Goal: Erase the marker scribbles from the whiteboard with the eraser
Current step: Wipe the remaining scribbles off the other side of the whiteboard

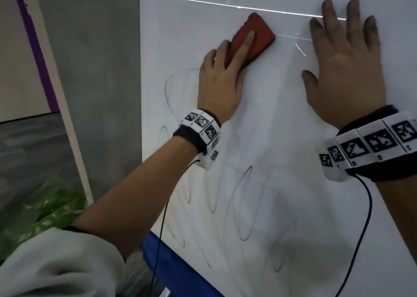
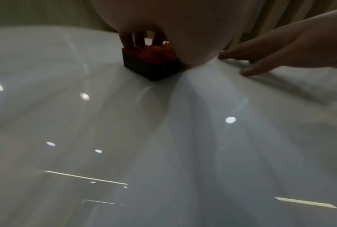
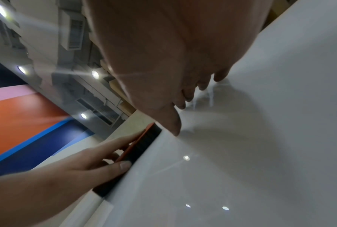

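Observation:
The white whiteboard [image 1: 293, 127] fills most of the head view. Thin black marker loops [image 1: 246, 204] cover its lower half, and one larger loop [image 1: 168, 89] runs near its left edge. My left hand [image 1: 228, 71] grips the red eraser [image 1: 259, 33] on the upper part of the board, index finger lying along its back and thumb against its side. The eraser's dark felt [image 2: 152, 67] [image 3: 142, 147] sits flat on the board. To the eraser's right, my right hand [image 1: 343, 55] [image 3: 154, 61] presses flat on the board with fingers spread.
The board's rounded left edge [image 1: 141, 93] borders a grey wall [image 1: 90, 71] with a purple stripe [image 1: 33, 37]. Green plastic [image 1: 45, 206] lies at the lower left. A blue surface [image 1: 171, 263] shows under the board's bottom edge. Black cables hang from both wristbands.

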`<act>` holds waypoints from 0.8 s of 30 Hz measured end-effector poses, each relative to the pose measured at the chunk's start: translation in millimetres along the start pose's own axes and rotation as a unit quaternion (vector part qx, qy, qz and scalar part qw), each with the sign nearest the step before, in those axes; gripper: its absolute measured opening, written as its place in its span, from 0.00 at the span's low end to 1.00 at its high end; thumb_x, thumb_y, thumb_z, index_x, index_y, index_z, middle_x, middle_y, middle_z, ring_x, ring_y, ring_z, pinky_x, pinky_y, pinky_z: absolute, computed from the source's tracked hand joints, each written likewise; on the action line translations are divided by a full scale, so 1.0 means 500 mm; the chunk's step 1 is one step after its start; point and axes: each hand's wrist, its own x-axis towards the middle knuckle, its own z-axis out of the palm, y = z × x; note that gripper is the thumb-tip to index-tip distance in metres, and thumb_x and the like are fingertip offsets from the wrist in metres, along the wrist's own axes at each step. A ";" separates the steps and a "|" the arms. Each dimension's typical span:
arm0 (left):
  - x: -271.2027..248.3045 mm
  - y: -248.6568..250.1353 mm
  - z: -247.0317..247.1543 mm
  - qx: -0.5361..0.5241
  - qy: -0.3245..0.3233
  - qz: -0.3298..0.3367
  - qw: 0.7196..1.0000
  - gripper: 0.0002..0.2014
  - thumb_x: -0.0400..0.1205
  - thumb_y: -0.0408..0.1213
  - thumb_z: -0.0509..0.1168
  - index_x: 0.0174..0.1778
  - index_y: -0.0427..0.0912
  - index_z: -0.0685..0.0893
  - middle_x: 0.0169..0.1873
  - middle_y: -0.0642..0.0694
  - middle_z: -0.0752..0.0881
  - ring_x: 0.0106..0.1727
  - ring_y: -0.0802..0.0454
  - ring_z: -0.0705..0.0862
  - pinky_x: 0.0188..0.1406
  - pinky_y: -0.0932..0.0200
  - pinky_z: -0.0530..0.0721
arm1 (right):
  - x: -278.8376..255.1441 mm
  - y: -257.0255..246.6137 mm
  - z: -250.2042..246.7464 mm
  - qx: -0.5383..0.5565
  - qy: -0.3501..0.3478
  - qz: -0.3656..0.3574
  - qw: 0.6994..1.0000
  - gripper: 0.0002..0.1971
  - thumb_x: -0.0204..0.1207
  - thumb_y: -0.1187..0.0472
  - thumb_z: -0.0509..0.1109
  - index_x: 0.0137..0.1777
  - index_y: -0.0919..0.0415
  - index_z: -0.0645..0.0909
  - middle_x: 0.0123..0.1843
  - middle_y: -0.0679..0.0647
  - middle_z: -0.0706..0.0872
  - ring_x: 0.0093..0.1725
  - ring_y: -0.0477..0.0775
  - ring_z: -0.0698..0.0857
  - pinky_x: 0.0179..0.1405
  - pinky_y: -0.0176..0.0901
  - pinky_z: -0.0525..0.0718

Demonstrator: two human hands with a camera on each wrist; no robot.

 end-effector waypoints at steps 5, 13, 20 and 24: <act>0.064 -0.031 -0.005 0.009 0.034 -0.162 0.986 0.29 0.87 0.40 0.56 0.87 0.48 0.65 0.73 0.36 0.76 0.62 0.36 0.77 0.66 0.42 0.81 | -0.003 -0.002 0.001 0.000 -0.001 -0.002 1.000 0.36 0.83 0.60 0.69 0.88 0.68 0.59 0.92 0.62 0.51 0.90 0.72 0.49 0.88 0.69 0.46; 0.052 -0.071 -0.049 0.051 -0.046 -0.038 0.997 0.30 0.86 0.40 0.60 0.87 0.47 0.66 0.65 0.34 0.79 0.57 0.34 0.80 0.59 0.42 0.82 | -0.006 -0.015 0.008 0.017 0.028 0.031 0.999 0.35 0.83 0.58 0.69 0.88 0.63 0.61 0.92 0.59 0.53 0.90 0.69 0.50 0.89 0.67 0.47; 0.064 -0.077 -0.058 0.055 -0.083 -0.165 0.981 0.32 0.87 0.40 0.61 0.89 0.48 0.59 0.64 0.35 0.79 0.56 0.37 0.81 0.54 0.46 0.85 | -0.005 -0.071 0.029 -0.014 0.028 0.093 0.995 0.40 0.84 0.54 0.68 0.90 0.66 0.54 0.92 0.62 0.47 0.90 0.73 0.47 0.88 0.74 0.46; 0.009 0.026 -0.045 0.025 -0.045 0.011 0.999 0.29 0.85 0.43 0.64 0.84 0.48 0.71 0.59 0.39 0.82 0.52 0.41 0.81 0.46 0.48 0.86 | -0.005 -0.084 0.036 -0.011 0.032 0.112 0.993 0.40 0.85 0.52 0.66 0.90 0.66 0.52 0.92 0.61 0.46 0.90 0.73 0.47 0.88 0.74 0.46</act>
